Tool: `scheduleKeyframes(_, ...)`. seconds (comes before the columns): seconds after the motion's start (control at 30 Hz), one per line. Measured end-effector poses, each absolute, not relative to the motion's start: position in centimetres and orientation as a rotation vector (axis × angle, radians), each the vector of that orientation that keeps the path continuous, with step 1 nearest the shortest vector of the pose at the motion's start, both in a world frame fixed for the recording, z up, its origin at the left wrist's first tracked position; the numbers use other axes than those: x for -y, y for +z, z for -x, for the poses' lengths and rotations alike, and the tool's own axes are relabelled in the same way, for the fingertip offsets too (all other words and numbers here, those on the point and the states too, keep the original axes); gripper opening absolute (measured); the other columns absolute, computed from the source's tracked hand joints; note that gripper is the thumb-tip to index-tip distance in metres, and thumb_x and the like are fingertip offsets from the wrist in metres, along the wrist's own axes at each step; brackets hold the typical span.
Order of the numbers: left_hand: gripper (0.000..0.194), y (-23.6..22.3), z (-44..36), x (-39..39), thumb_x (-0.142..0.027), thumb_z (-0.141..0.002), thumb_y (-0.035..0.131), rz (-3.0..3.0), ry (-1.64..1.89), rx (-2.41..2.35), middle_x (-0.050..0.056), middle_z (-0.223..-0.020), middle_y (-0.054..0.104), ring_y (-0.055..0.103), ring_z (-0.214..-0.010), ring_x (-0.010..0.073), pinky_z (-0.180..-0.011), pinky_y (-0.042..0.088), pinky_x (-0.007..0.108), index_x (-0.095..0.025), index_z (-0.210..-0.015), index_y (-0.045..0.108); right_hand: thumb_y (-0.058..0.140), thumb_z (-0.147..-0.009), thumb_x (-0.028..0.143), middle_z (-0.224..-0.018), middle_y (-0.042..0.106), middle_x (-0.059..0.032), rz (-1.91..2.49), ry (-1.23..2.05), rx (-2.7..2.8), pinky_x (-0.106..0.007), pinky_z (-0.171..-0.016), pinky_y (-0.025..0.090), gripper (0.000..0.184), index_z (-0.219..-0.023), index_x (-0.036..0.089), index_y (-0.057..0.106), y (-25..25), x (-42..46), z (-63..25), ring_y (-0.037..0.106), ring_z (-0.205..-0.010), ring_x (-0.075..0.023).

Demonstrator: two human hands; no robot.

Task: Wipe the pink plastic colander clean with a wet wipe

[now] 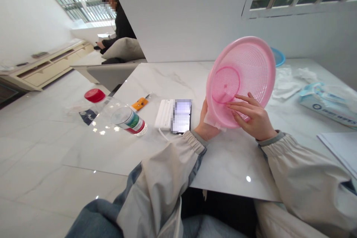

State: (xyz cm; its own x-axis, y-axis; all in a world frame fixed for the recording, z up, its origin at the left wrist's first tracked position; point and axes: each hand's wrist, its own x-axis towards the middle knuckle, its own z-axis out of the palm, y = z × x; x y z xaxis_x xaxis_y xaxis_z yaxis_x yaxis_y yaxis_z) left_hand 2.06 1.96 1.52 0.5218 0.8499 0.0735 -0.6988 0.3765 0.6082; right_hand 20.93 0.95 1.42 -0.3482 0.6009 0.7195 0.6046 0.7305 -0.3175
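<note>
A pink mesh plastic basket (258, 57) is held up above the table, tilted so that its inside faces me. My left hand (206, 129) grips it from behind and below, most of its fingers hidden by the basket. A bit of white wipe (213, 120) shows between that hand and the rim. My right hand (255, 119) reaches over the near rim with fingers stretched and apart. Its fingertips are at the inner wall close to the round base; whether they press on it I cannot tell.
Left on the marble table (231, 167) are a white power bank (164, 114), a phone (182, 116), an orange object (140, 103) and a red-capped bottle (129, 121). Right are a blue basket (278, 57), crumpled wipes (287, 83), a wipes pack (329, 104) and paper (341, 148). A person (122, 22) sits beyond.
</note>
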Motion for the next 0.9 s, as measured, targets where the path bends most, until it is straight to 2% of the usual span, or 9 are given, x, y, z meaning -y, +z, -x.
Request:
scheduleKeyframes(0.13, 0.071, 1.6, -2.2, -1.9, -0.063, -0.106, 0.034, -0.638, 1.009, -0.247, 0.010, -0.163, 0.059, 0.053, -0.154, 0.0354, -0.131, 0.041, 0.056, -0.021, -0.161, 0.053, 0.070, -0.094, 0.018, -0.120, 0.083, -0.0012, 0.933, -0.050, 2.005, -0.069, -0.132, 0.033, 0.036, -0.124, 0.035, 0.082, 2.0, -0.5, -20.7, 0.069, -0.134, -0.0334)
scheduleKeyframes(0.27, 0.070, 2.2, -2.3, -1.6, -0.064, -0.105, 0.033, -0.641, 1.021, -0.287, 0.007, -0.155, 0.067, 0.056, -0.151, 0.0353, -0.131, 0.041, 0.056, -0.024, -0.159, 0.055, 0.074, -0.094, 0.024, -0.155, 0.065, -0.0060, 1.129, -0.261, 1.781, -0.072, -0.133, 0.028, 0.045, -0.137, 0.035, 0.076, 2.6, -0.1, -20.9, 0.058, -0.148, -0.0399)
scheduleKeyframes(0.4, 0.067, 2.6, -2.2, -1.5, -0.066, -0.103, 0.037, -0.604, 1.063, -0.395, 0.007, -0.147, 0.072, 0.060, -0.146, 0.0359, -0.128, 0.045, 0.055, -0.024, -0.151, 0.060, 0.084, -0.089, 0.035, -0.178, 0.034, -0.0145, 1.249, -0.083, 1.449, -0.070, -0.133, 0.030, 0.093, -0.171, 0.030, 0.040, 1.4, -1.1, -22.0, 0.032, -0.166, -0.0448)
scheduleKeyframes(0.47, 0.069, 2.7, -2.1, -1.5, -0.069, -0.103, 0.036, -0.633, 1.051, -0.415, 0.005, -0.151, 0.070, 0.060, -0.147, 0.0353, -0.128, 0.046, 0.053, -0.025, -0.151, 0.059, 0.090, -0.084, 0.038, -0.176, 0.038, -0.0175, 1.183, 0.275, 1.214, -0.068, -0.126, 0.043, 0.109, -0.174, 0.031, 0.029, 0.0, -2.2, -22.4, 0.042, -0.161, -0.0433)
scheduleKeyframes(0.5, 0.071, 2.6, -2.1, -1.6, -0.071, -0.103, 0.034, -0.655, 1.040, -0.420, 0.004, -0.153, 0.069, 0.060, -0.147, 0.0350, -0.128, 0.047, 0.052, -0.026, -0.152, 0.059, 0.092, -0.081, 0.038, -0.168, 0.050, -0.0176, 1.135, 0.447, 1.097, -0.067, -0.122, 0.048, 0.107, -0.171, 0.031, 0.033, -0.7, -2.7, -22.4, 0.054, -0.152, -0.0420)
scheduleKeyframes(0.53, 0.072, 2.6, -2.1, -1.6, -0.072, -0.103, 0.033, -0.675, 1.034, -0.425, 0.003, -0.156, 0.067, 0.059, -0.148, 0.0349, -0.128, 0.047, 0.051, -0.026, -0.153, 0.058, 0.091, -0.082, 0.040, -0.157, 0.062, -0.0160, 1.121, 0.600, 1.012, -0.066, -0.118, 0.052, 0.094, -0.163, 0.030, 0.045, -1.3, -3.2, -22.4, 0.063, -0.142, -0.0398)
scheduleKeyframes(0.63, 0.074, 2.5, -2.1, -1.7, -0.069, -0.104, 0.029, -0.698, 1.037, -0.463, 0.004, -0.163, 0.060, 0.056, -0.151, 0.0348, -0.129, 0.045, 0.049, -0.023, -0.157, 0.054, 0.092, -0.078, 0.038, -0.140, 0.075, -0.0109, 1.071, 0.916, 0.922, -0.064, -0.114, 0.057, 0.055, -0.128, 0.028, 0.072, -2.3, -3.9, -22.1, 0.072, -0.128, -0.0366)
scheduleKeyframes(0.77, 0.076, 3.1, -2.4, -1.5, -0.064, -0.105, 0.032, -0.611, 1.048, -0.416, 0.006, -0.172, 0.049, 0.051, -0.156, 0.0350, -0.131, 0.042, 0.049, -0.019, -0.164, 0.049, 0.095, -0.070, 0.029, -0.133, 0.079, -0.0046, 0.997, 0.987, 0.852, -0.065, -0.116, 0.058, 0.050, -0.116, 0.031, 0.076, -1.7, -3.6, -21.7, 0.073, -0.129, -0.0349)
scheduleKeyframes(0.9, 0.073, 4.5, -2.6, -0.8, -0.061, -0.105, 0.044, -0.489, 1.070, -0.320, 0.005, -0.171, 0.050, 0.043, -0.162, 0.0345, -0.136, 0.034, 0.051, -0.020, -0.164, 0.050, 0.092, -0.072, 0.026, -0.129, 0.080, -0.0011, 0.993, 0.966, 0.842, -0.064, -0.115, 0.060, 0.045, -0.114, 0.033, 0.075, -0.8, -3.2, -21.6, 0.076, -0.123, -0.0327)
